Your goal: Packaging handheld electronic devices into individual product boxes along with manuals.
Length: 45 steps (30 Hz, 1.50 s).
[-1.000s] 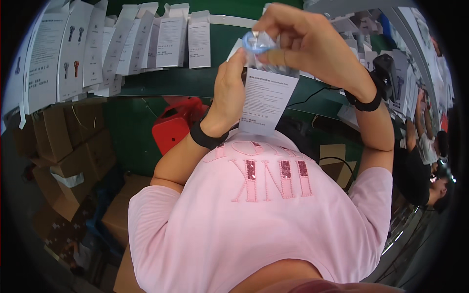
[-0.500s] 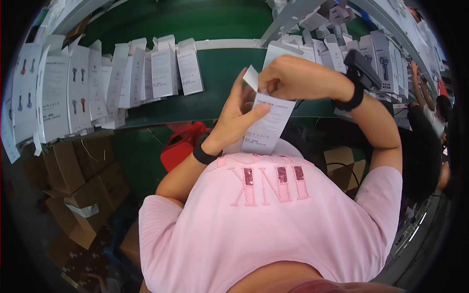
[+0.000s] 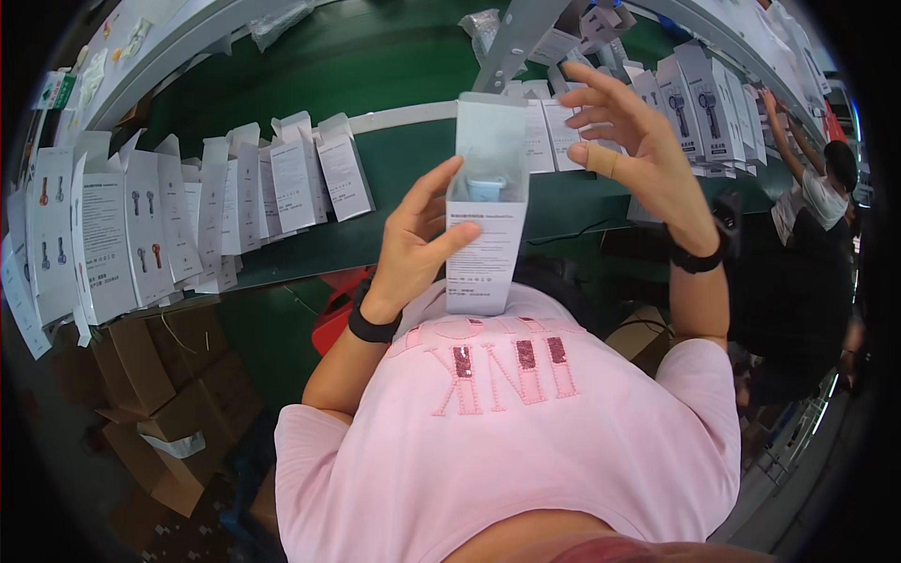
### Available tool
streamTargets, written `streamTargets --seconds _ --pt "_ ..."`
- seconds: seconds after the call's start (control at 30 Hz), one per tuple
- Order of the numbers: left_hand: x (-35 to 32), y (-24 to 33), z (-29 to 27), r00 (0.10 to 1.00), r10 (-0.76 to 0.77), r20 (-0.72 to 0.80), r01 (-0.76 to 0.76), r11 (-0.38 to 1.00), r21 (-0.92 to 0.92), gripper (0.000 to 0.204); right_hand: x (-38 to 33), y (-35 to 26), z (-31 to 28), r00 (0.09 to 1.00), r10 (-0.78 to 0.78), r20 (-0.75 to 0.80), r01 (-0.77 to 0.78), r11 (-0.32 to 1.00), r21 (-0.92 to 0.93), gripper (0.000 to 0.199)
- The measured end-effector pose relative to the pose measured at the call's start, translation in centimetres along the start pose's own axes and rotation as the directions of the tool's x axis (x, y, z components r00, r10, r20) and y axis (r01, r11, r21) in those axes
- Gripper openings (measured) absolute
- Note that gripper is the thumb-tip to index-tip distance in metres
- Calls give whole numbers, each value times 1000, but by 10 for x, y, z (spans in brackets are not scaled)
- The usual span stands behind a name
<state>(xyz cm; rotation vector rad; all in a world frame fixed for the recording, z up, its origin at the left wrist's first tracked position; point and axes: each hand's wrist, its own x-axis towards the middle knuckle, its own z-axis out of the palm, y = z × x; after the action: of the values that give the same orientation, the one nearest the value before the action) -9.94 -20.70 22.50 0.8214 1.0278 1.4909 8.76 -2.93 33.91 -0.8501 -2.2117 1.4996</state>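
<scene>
A tall white carton (image 3: 483, 258) with printed text stands upright against my shirt, its top open and its long lid flap raised at the back. Just inside its mouth a light blue object (image 3: 486, 190) shows; its lower part is hidden by the carton. My left hand (image 3: 418, 242) grips the carton from the left, thumb across the printed front and fingers along the side. Off to the right and clear of the carton, my right hand (image 3: 638, 141) is raised with its fingers spread, holding nothing. A tan strip circles its thumb.
Open white cartons (image 3: 145, 225) stand in a row on the green bench (image 3: 394, 169) at left. More cartons (image 3: 690, 103) line the right, behind a metal post (image 3: 516, 42). Brown boxes (image 3: 178, 375) sit below at left. Another person (image 3: 817, 188) is at far right.
My right hand has left the carton's top, moving right and opening. The carton's lid flap now stands up, and the light blue object shows inside. My left hand still holds the carton.
</scene>
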Motion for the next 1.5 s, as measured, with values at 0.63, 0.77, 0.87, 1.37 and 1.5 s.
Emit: streamTargets --seconds 0.63,0.77,0.87,1.37,1.5 --pt "21 -12 13 994 -97 48 87 979 184 72 -27 56 51 989 32 142 -59 980 191 32" --pt "26 -14 9 992 -114 58 102 980 169 71 -27 48 54 962 -164 220 200 968 -152 37" --pt "25 -22 5 995 -85 60 79 992 103 68 -27 48 53 956 -124 264 157 982 -108 47" --pt "238 -107 -413 983 152 -102 130 -195 972 27 -108 142 -1 736 387 -556 -550 820 -157 81" --pt "317 -115 -481 822 -233 -519 437 -325 839 78 -155 193 0 393 364 -844 -697 717 -15 76"
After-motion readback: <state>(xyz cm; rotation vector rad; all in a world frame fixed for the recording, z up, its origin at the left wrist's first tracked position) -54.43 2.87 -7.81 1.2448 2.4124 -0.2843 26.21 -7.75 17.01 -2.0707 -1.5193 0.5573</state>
